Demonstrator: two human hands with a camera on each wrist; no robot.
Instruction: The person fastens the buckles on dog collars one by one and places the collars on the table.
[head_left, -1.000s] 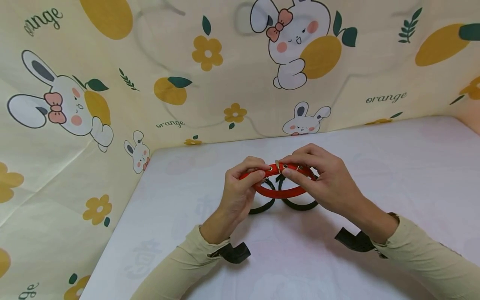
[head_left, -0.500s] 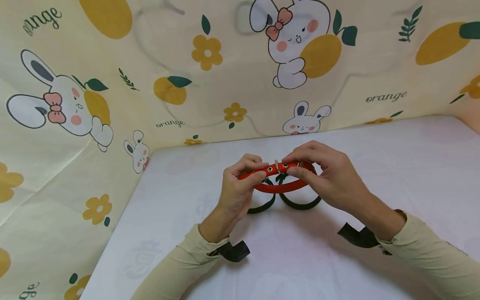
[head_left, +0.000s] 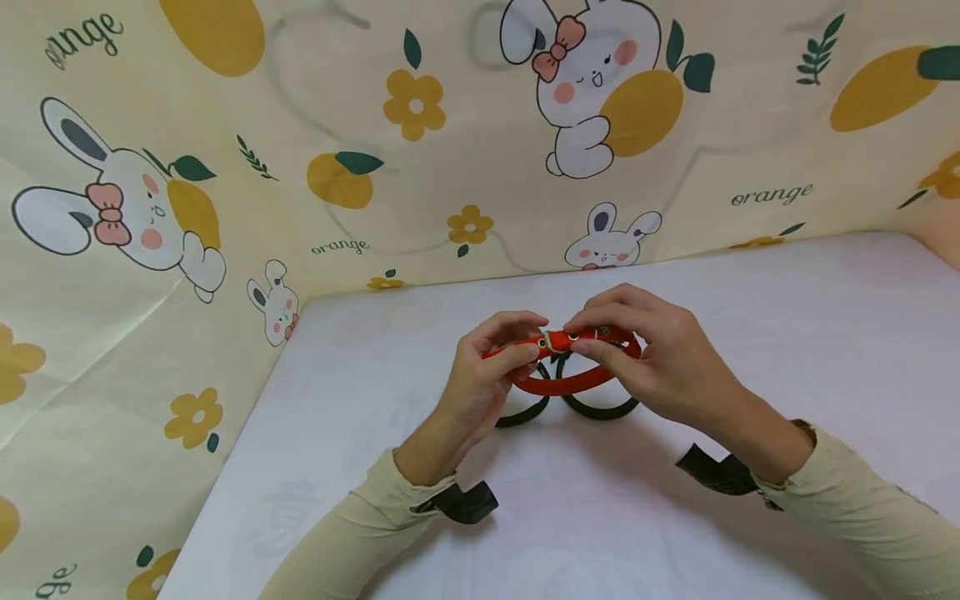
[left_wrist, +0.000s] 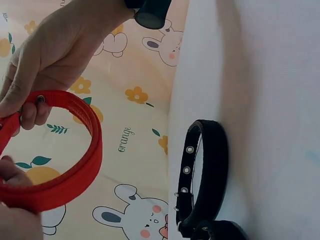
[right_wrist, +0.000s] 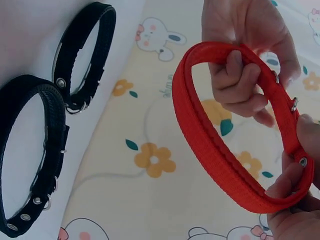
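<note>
Both hands pinch red woven buckled collar (head_left: 572, 362) above white tabletop (head_left: 750, 333); left hand (head_left: 487, 375), right hand (head_left: 660, 362) closer together than before, loop narrower. Two black collars (head_left: 592, 407) lie beneath.

A white tabletop (head_left: 787, 333) sits in a corner walled by cream cloth (head_left: 375, 125) printed with bunnies, oranges, yellow flowers and the word "orange", evenly lit.

Red collar (head_left: 558, 383), two black collars (head_left: 600, 408), white table (head_left: 787, 333), cream rabbit-and-orange-print backdrop (head_left: 225, 167).
</note>
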